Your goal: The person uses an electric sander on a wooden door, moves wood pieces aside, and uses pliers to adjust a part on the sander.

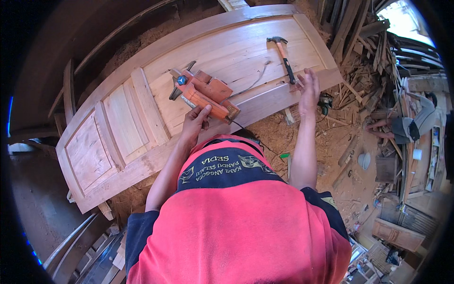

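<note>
A large panelled wooden door [293, 41] lies flat in front of me. On it rests an orange electric planer [203, 97] with a blue knob, its cord trailing over the wood. My left hand [195, 124] is closed on the near side of the planer's body, thumb on top. A claw hammer [284, 59] with an orange and black handle lies on the door to the right. Beside the end of that handle, my right hand [309, 92] is raised at the door's near edge, fingers apart and holding nothing.
Wood shavings and sawdust [272, 135] cover the ground below the door. Scrap wood [354, 78] is heaped to the right. Another person [411, 125] is bent over at the far right, near a white bucket [364, 161]. Planks [71, 246] stand at the lower left.
</note>
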`<control>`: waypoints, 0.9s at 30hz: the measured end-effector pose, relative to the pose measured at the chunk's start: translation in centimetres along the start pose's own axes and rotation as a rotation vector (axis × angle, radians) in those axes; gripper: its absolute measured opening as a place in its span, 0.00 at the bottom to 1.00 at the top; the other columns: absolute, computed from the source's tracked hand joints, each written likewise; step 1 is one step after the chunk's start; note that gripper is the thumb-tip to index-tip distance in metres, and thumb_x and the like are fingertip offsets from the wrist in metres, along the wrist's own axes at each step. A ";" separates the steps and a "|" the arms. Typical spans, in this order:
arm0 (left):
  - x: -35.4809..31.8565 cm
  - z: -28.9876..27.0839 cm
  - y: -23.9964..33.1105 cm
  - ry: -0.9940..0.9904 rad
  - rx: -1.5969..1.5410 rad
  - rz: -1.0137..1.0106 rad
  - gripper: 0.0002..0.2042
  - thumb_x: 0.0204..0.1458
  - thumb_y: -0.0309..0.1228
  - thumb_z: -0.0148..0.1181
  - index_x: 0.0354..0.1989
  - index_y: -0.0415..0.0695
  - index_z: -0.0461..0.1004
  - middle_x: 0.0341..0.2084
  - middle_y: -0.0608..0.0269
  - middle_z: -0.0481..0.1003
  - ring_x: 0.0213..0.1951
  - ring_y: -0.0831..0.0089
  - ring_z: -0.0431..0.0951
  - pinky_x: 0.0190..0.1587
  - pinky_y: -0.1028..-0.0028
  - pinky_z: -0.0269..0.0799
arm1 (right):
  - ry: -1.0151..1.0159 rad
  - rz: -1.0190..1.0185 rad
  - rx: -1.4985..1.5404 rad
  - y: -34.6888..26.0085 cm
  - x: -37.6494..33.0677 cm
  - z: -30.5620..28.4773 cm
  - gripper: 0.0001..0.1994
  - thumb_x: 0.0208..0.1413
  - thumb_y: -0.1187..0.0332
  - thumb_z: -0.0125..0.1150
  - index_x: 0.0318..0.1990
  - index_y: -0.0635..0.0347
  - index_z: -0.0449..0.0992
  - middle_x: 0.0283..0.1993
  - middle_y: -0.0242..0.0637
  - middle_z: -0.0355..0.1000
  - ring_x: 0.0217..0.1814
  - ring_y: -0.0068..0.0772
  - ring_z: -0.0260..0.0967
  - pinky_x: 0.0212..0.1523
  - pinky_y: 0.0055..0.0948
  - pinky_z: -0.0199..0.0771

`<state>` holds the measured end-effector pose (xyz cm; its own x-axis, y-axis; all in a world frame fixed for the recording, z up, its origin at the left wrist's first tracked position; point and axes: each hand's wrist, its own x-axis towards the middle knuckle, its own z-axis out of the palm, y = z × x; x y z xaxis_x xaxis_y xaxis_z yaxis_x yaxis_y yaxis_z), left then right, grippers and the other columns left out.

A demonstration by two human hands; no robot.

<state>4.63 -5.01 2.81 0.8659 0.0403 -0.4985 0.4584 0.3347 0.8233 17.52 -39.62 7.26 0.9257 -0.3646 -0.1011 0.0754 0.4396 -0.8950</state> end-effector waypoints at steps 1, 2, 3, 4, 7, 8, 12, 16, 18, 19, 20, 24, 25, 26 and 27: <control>0.1 0.2 0.1 -0.005 0.001 0.000 0.16 0.58 0.44 0.65 0.29 0.45 0.74 0.19 0.73 0.66 0.18 0.82 0.64 0.21 0.79 0.59 | -0.061 -0.096 -0.321 0.5 0.0 0.0 0.22 0.59 0.57 0.63 0.56 0.58 0.72 0.54 0.39 0.72 0.49 0.27 0.70 0.49 0.30 0.74; 0.2 0.4 0.1 -0.006 0.026 0.004 0.16 0.58 0.44 0.64 0.30 0.44 0.74 0.19 0.73 0.66 0.17 0.82 0.64 0.21 0.79 0.59 | -0.123 -0.191 -0.642 1.0 0.0 0.1 0.26 0.59 0.56 0.64 0.61 0.59 0.69 0.60 0.39 0.70 0.55 0.27 0.68 0.50 0.30 0.74; 0.1 0.3 0.2 0.008 0.048 0.010 0.16 0.59 0.44 0.64 0.30 0.43 0.75 0.18 0.73 0.66 0.17 0.82 0.64 0.21 0.79 0.60 | -0.344 -0.223 -0.692 2.0 -1.2 1.4 0.28 0.59 0.55 0.64 0.62 0.59 0.69 0.59 0.38 0.72 0.56 0.29 0.69 0.52 0.32 0.73; 0.2 0.3 0.4 0.013 0.045 0.012 0.16 0.59 0.44 0.64 0.30 0.43 0.75 0.18 0.73 0.66 0.17 0.82 0.64 0.21 0.79 0.60 | -0.460 -0.102 -0.745 3.2 -3.1 3.3 0.28 0.58 0.56 0.65 0.62 0.60 0.70 0.58 0.38 0.72 0.55 0.30 0.70 0.53 0.32 0.73; 0.7 1.0 0.9 0.015 0.096 0.045 0.15 0.60 0.43 0.62 0.32 0.42 0.76 0.19 0.71 0.68 0.17 0.82 0.64 0.21 0.79 0.60 | -0.880 0.150 -0.718 6.8 -8.2 8.0 0.28 0.58 0.56 0.65 0.62 0.62 0.70 0.57 0.41 0.74 0.55 0.30 0.72 0.55 0.33 0.73; 0.8 1.1 1.1 -0.025 0.135 0.083 0.15 0.61 0.41 0.61 0.32 0.40 0.77 0.19 0.71 0.68 0.17 0.82 0.65 0.21 0.79 0.61 | -0.926 0.132 -0.704 8.3 -9.2 9.1 0.29 0.58 0.56 0.65 0.63 0.63 0.69 0.58 0.43 0.73 0.57 0.33 0.72 0.56 0.34 0.72; 0.8 -0.3 1.6 -0.092 0.319 0.188 0.12 0.62 0.35 0.58 0.36 0.37 0.78 0.20 0.69 0.71 0.19 0.82 0.68 0.22 0.78 0.64 | -0.959 -0.230 -0.776 9.5 -10.6 12.9 0.32 0.59 0.54 0.63 0.65 0.65 0.65 0.59 0.52 0.72 0.61 0.47 0.71 0.60 0.40 0.70; 3.2 -5.9 0.8 0.320 0.505 0.445 0.12 0.60 0.33 0.59 0.42 0.36 0.79 0.23 0.63 0.76 0.23 0.77 0.73 0.29 0.74 0.71 | -0.985 -0.190 -0.981 9.9 -9.2 14.5 0.35 0.56 0.53 0.64 0.66 0.64 0.64 0.54 0.56 0.74 0.57 0.57 0.72 0.59 0.43 0.71; 5.6 -8.4 1.6 0.444 0.609 0.570 0.12 0.60 0.34 0.59 0.43 0.36 0.79 0.25 0.58 0.78 0.26 0.71 0.76 0.33 0.71 0.73 | -0.998 -0.194 -0.996 10.8 -8.9 14.8 0.35 0.56 0.53 0.65 0.66 0.64 0.64 0.54 0.57 0.74 0.57 0.58 0.72 0.58 0.44 0.72; 6.7 -9.4 2.1 0.567 0.720 0.691 0.13 0.60 0.34 0.58 0.44 0.36 0.79 0.27 0.54 0.79 0.30 0.65 0.80 0.37 0.68 0.75 | -1.005 -0.192 -1.005 10.9 -8.8 15.1 0.35 0.55 0.53 0.65 0.65 0.64 0.64 0.53 0.57 0.74 0.57 0.59 0.72 0.58 0.44 0.72; 7.8 -10.2 2.4 0.567 0.719 0.697 0.13 0.60 0.34 0.58 0.44 0.36 0.79 0.27 0.54 0.79 0.30 0.65 0.80 0.37 0.68 0.75 | -1.004 -0.198 -1.004 10.9 -8.9 15.2 0.35 0.55 0.53 0.65 0.65 0.64 0.64 0.53 0.57 0.74 0.57 0.59 0.72 0.58 0.44 0.72; 11.7 -12.2 4.3 0.331 0.977 0.505 0.16 0.62 0.36 0.54 0.47 0.36 0.77 0.39 0.44 0.80 0.43 0.53 0.81 0.47 0.63 0.75 | -0.916 -0.195 -0.995 10.8 -9.5 15.3 0.33 0.55 0.51 0.65 0.63 0.63 0.66 0.53 0.57 0.74 0.57 0.57 0.72 0.57 0.46 0.72; 12.3 -12.4 4.2 0.257 0.993 0.505 0.16 0.62 0.36 0.54 0.48 0.35 0.77 0.39 0.44 0.80 0.43 0.54 0.82 0.47 0.63 0.75 | -0.929 -0.203 -1.030 11.0 -9.3 15.2 0.33 0.55 0.52 0.64 0.65 0.60 0.65 0.52 0.58 0.74 0.56 0.58 0.72 0.56 0.47 0.73; 12.5 -12.5 4.0 0.233 0.984 0.512 0.16 0.62 0.36 0.54 0.48 0.35 0.77 0.40 0.44 0.80 0.43 0.55 0.82 0.47 0.64 0.75 | -0.919 -0.173 -1.020 11.4 -9.3 15.0 0.32 0.55 0.51 0.64 0.62 0.60 0.67 0.52 0.56 0.74 0.56 0.58 0.72 0.56 0.47 0.72; 12.6 -12.3 3.9 0.194 0.976 0.525 0.16 0.62 0.36 0.54 0.49 0.35 0.77 0.40 0.45 0.81 0.43 0.55 0.82 0.48 0.64 0.75 | -0.894 -0.148 -1.011 11.6 -9.1 14.9 0.30 0.54 0.51 0.64 0.60 0.60 0.69 0.53 0.55 0.74 0.57 0.57 0.71 0.57 0.48 0.71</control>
<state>14.86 8.41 -3.64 0.9909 0.1340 0.0090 0.0801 -0.6436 0.7612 15.47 -18.96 4.24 0.8840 0.4673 -0.0091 0.2490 -0.4873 -0.8370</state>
